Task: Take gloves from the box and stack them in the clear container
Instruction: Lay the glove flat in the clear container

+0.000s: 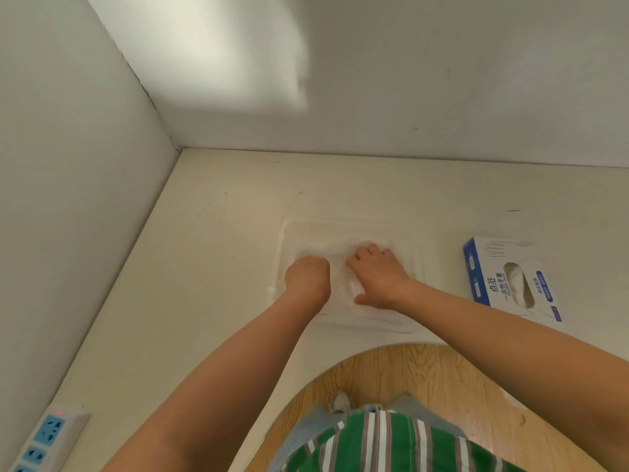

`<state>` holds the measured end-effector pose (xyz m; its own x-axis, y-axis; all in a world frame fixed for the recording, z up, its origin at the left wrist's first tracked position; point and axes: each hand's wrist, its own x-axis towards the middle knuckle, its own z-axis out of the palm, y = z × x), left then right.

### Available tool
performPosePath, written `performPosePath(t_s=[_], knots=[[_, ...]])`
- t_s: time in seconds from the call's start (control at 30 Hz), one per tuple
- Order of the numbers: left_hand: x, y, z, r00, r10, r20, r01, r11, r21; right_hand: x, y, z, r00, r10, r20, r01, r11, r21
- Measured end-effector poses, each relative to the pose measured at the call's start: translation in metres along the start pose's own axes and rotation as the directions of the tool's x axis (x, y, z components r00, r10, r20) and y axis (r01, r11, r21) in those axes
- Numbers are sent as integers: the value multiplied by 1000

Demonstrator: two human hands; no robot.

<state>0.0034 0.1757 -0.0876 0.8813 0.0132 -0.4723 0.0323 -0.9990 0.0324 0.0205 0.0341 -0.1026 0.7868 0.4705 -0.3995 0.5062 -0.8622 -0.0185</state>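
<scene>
A clear container (350, 226) sits on the cream table in front of me, with thin translucent gloves (337, 264) lying flat inside. My left hand (308, 279) is curled into a fist, pressing down at the container's left side. My right hand (377, 274) lies palm down on the gloves with fingers spread. A blue and white glove box (490, 277) lies to the right of the container, white gloves showing in its oval opening (519, 284).
White walls (85, 199) close off the table on the left and at the back. A power strip with blue sockets (47, 437) rests at the near left edge. The table's front edge curves around my body above a wooden floor (442, 379).
</scene>
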Motion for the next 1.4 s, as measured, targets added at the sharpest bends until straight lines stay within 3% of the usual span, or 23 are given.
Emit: performPosePath(t_s=[0.13, 0.23, 0.3, 0.4, 0.5, 0.57, 0.63, 0.77, 0.83, 0.9, 1.03, 1.1, 1.17, 1.3, 1.4], knots=[[-5, 4, -8, 1000, 2, -29, 1, 996, 93, 2, -1, 2, 997, -50, 63, 49, 998, 30], [-11, 8, -15, 979, 20, -204, -9, 998, 55, 3, -1, 6, 993, -59, 100, 50, 994, 95], [-10, 12, -15, 947, 100, -305, -93, 995, 35, 3, -1, 7, 993, -57, 102, 43, 990, 134], [-4, 17, -12, 978, 135, -159, -158, 977, -144, 4, 1, 3, 995, -49, 83, 31, 978, 206], [6, 14, 1, 989, 110, 103, -76, 955, -288, 2, 1, -5, 997, -4, -81, 27, 958, 287], [12, 11, 9, 978, 72, 195, -4, 946, -324, -1, 0, -10, 982, 80, -171, -9, 924, 381], [16, 9, 14, 972, 52, 228, 30, 939, -343, -5, 0, -11, 990, 111, -89, -63, 903, 425], [24, 8, 22, 957, 17, 288, 82, 941, -327, -7, 1, 0, 935, 122, 334, -219, 938, 269], [25, 9, 22, 952, -7, 306, 111, 940, -323, -4, 1, 3, 911, 130, 392, -238, 941, 242], [25, 11, 17, 947, 31, 320, 48, 970, -237, -2, -1, 6, 911, 130, 392, -238, 941, 242], [20, 13, 9, 948, 68, 310, -16, 986, -167, -6, 0, 8, 954, 96, 283, -175, 947, 269], [15, 10, 7, 991, -8, 134, 37, 976, -213, -10, 3, 1, 984, 72, 162, -123, 935, 333], [9, 13, -1, 989, -118, -93, 88, 956, -278, -14, 7, -11, 996, 72, -51, -45, 910, 413], [1, 48, -22, 912, -165, -376, -48, 866, -497, -31, 30, -40, 877, 190, -441, 99, 828, 552], [-3, 91, -32, 881, -102, -463, -204, 800, -564, -49, 68, -44, 795, 322, -514, 82, 782, 618]])
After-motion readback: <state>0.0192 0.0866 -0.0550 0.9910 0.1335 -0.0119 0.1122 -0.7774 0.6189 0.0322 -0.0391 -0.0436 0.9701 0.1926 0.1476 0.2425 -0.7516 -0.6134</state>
